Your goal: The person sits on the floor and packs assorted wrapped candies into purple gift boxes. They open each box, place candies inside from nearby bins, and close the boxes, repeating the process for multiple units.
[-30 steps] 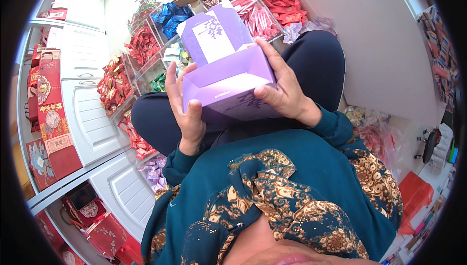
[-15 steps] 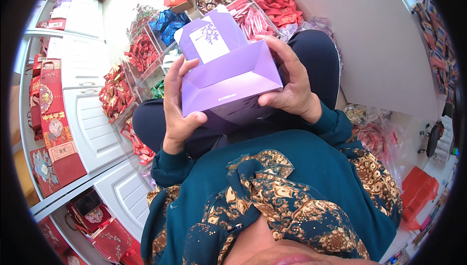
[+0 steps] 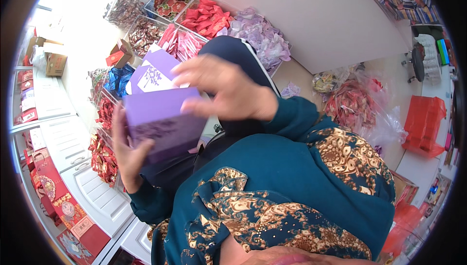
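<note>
A purple cardboard gift box [image 3: 165,133] is tilted above my lap, with dark printed branches on its near side. Its tall flap [image 3: 168,61] stands up at the far side and bears a white panel. My left hand [image 3: 127,143] grips the box's left side, thumb on the near face and fingers behind. Over the box's right edge is my right hand [image 3: 233,87], smeared by motion, its thumb and fingers apart. Whether its fingertips touch the box I cannot tell. The inside of the box is hidden.
Clear bins hold red packets [image 3: 206,17], pink packets [image 3: 182,44] and blue packets [image 3: 118,80] beyond my knees. Pale purple packets [image 3: 260,36] lie in a heap. White cabinets [image 3: 95,187] line the left. A red plastic bag [image 3: 423,126] lies far right.
My view has turned to the right. The box has tipped, showing more of its printed near side. My right hand has left its grip on the box's right side; the left still holds on.
</note>
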Available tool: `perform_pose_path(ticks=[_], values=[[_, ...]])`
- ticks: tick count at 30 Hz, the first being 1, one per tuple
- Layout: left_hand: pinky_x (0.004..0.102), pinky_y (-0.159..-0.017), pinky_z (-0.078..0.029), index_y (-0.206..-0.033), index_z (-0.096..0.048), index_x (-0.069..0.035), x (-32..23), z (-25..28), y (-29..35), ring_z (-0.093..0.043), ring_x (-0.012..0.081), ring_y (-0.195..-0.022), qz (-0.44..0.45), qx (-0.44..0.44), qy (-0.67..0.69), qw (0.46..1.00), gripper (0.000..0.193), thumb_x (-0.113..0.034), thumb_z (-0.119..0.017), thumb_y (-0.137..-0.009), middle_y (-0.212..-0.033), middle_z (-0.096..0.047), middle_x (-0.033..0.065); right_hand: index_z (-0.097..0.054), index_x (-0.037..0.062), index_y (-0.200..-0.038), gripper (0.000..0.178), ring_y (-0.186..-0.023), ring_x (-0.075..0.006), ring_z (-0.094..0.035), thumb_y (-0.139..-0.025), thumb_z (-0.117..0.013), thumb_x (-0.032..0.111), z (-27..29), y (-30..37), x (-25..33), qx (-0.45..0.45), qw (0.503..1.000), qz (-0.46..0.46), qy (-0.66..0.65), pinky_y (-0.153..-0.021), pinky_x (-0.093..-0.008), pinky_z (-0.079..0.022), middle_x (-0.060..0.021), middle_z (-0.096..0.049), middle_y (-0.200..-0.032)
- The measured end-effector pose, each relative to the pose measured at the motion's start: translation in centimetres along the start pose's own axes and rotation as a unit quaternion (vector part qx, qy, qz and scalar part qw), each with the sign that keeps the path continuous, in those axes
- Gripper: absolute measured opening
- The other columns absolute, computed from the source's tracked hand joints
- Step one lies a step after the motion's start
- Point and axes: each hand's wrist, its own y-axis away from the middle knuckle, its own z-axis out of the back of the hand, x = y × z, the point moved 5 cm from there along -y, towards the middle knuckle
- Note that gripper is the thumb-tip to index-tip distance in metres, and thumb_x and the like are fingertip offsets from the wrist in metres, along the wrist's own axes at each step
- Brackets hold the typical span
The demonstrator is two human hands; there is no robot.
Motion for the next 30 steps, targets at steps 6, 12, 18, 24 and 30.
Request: perform_pose_path(ticks=[6, 12, 18, 24, 30], values=[[0.0403, -0.103, -0.041, -0.137, -0.041, -0.001, 9.7, 6.0, -1.3, -0.053, 0.0272, -0.116, 0.067, -0.215, 0.453, 0.862, 0.064, -0.035, -0.066, -0.089, -0.131, -0.052, 0.0130, -0.068, 0.0012, -0.095, 0.020, -0.075, -0.0176, -0.065, -0.083, -0.067, 0.017, 12.9, 8.4, -15.6, -0.189, 0.921, -0.340, 0.033, -0.070, -0.0285, -0.051, -0.0088, -0.070, -0.083], [0.0418, -0.100, -0.045, -0.131, -0.047, -0.001, 16.2, 3.2, -4.0, -0.054, 0.0268, -0.113, 0.110, -0.168, 0.617, 0.761, 0.062, -0.040, -0.067, -0.087, -0.127, -0.056, 0.0127, -0.058, 0.0077, -0.116, 0.050, -0.102, -0.0285, -0.058, -0.073, -0.076, 0.027, 13.2, 20.7, -24.3, -0.022, 0.744, -0.502, 0.441, -0.089, -0.0422, -0.046, -0.0113, -0.064, -0.106], [0.0407, -0.099, -0.046, -0.131, -0.048, -0.003, 18.6, 1.6, -4.6, -0.054, 0.0268, -0.112, 0.115, -0.144, 0.649, 0.738, 0.059, -0.040, -0.065, -0.089, -0.127, -0.056, 0.0117, -0.060, 0.0118, -0.105, 0.051, -0.112, -0.0285, -0.051, -0.065, -0.082, 0.032, 12.1, 21.5, -25.9, -0.018, 0.706, -0.535, 0.464, -0.091, -0.0434, -0.040, -0.0071, -0.063, -0.108], [0.0420, -0.100, -0.045, -0.132, -0.047, -0.004, 20.2, 1.1, -4.9, -0.054, 0.0268, -0.113, 0.144, -0.192, 0.656, 0.716, 0.059, -0.040, -0.065, -0.088, -0.128, -0.056, 0.0106, -0.057, 0.0091, -0.070, 0.033, -0.061, -0.0204, -0.060, -0.067, -0.083, 0.029, 14.1, 20.8, -25.3, -0.016, 0.782, -0.494, 0.380, -0.061, -0.0366, -0.046, -0.0036, -0.061, -0.064], [0.0428, -0.101, -0.043, -0.132, -0.047, -0.004, 19.9, 0.0, -5.8, -0.053, 0.0274, -0.114, 0.144, -0.159, 0.646, 0.733, 0.061, -0.041, -0.066, -0.087, -0.128, -0.055, 0.0110, -0.055, 0.0041, -0.078, 0.028, -0.063, -0.0085, -0.052, -0.076, -0.078, 0.018, 18.6, 21.1, -24.4, -0.175, 0.840, -0.506, 0.086, -0.056, -0.0278, -0.045, -0.0016, -0.056, -0.068]])
